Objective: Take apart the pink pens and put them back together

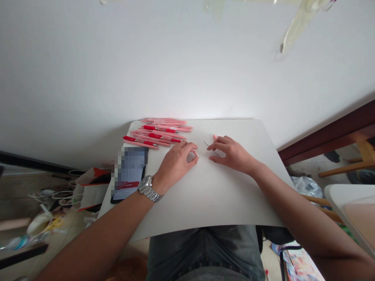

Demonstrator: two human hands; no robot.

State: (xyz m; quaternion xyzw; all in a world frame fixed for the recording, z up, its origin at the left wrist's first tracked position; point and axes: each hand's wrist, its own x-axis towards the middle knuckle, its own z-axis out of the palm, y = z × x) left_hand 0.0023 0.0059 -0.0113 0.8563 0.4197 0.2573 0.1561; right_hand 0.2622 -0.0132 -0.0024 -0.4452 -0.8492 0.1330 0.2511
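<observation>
My left hand (177, 162) rests on the white table (211, 195) with its fingers curled in a pinch around a small pale part that I cannot make out. My right hand (230, 152) lies beside it, fingers bent over a thin pale piece and a small pink bit at its fingertips. The two hands' fingertips nearly meet at the table's middle. A silver wristwatch (149, 188) is on my left wrist. Several red and pink pens (158, 132) lie in a pile at the table's far left, beyond my left hand.
A phone (130, 173) lies at the table's left edge next to my left forearm. Bags and clutter (84, 187) sit on the floor to the left. A wooden frame (336, 136) and another pale table (354, 214) stand to the right.
</observation>
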